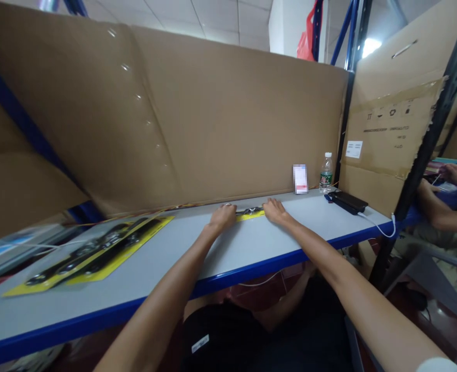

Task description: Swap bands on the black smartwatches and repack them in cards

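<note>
A long, thin black item with shiny parts on a yellow card (pixel 250 212) lies on the table between my two hands. At its left end, my left hand (pixel 224 214) is closed with curled fingers. My right hand (pixel 275 210) closes on the right end, with its fingers bent over it. The hands cover both ends, and the item's exact kind cannot be made out. To the left, several similar black items on yellow cards (pixel 108 248) lie overlapping on the table.
The white table (pixel 228 258) has a blue front edge, with cardboard walls (pixel 232 119) behind. A phone (pixel 300 179), a water bottle (pixel 326 174) and a black power bank (pixel 347 202) with a white cable stand at the right. Another person's hands (pixel 451 173) show far right.
</note>
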The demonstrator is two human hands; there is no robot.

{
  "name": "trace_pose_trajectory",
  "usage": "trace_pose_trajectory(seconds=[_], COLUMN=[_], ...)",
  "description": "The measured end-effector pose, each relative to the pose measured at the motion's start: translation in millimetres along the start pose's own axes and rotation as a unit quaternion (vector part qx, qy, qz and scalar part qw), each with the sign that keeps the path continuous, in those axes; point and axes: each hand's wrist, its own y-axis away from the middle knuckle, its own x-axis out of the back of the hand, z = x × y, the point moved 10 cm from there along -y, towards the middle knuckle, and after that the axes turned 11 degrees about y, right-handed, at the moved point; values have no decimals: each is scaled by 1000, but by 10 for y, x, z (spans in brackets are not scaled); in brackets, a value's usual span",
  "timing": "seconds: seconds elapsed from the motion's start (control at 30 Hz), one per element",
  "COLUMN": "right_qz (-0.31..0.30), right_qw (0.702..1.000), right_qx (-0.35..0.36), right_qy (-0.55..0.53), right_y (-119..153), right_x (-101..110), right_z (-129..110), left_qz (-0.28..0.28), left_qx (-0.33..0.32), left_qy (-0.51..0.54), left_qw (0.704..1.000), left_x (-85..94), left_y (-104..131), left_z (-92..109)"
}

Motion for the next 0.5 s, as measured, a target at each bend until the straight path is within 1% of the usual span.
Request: trace_pose_trajectory(seconds=[0.1, 0.23, 0.37, 0.5], right_qz=[-1, 30, 35, 46], right_qw=[1000, 999, 999, 999], right_qx=[-8, -29, -15, -1], right_qy=[3, -1, 1, 16], right_y=[-32, 41, 103, 117], right_x=[-20, -1, -5, 34], right_z=[-7, 69, 83, 50], left_qz=[19, 38, 41, 50], left_qx=[5, -11, -35, -36], left_qy=[20, 46, 57, 59], left_qw=[1000, 998, 997, 996], left_x=[-38, -69, -65, -8], left_y=[-37, -29, 10, 68], left_z=[-82, -182, -185, -150])
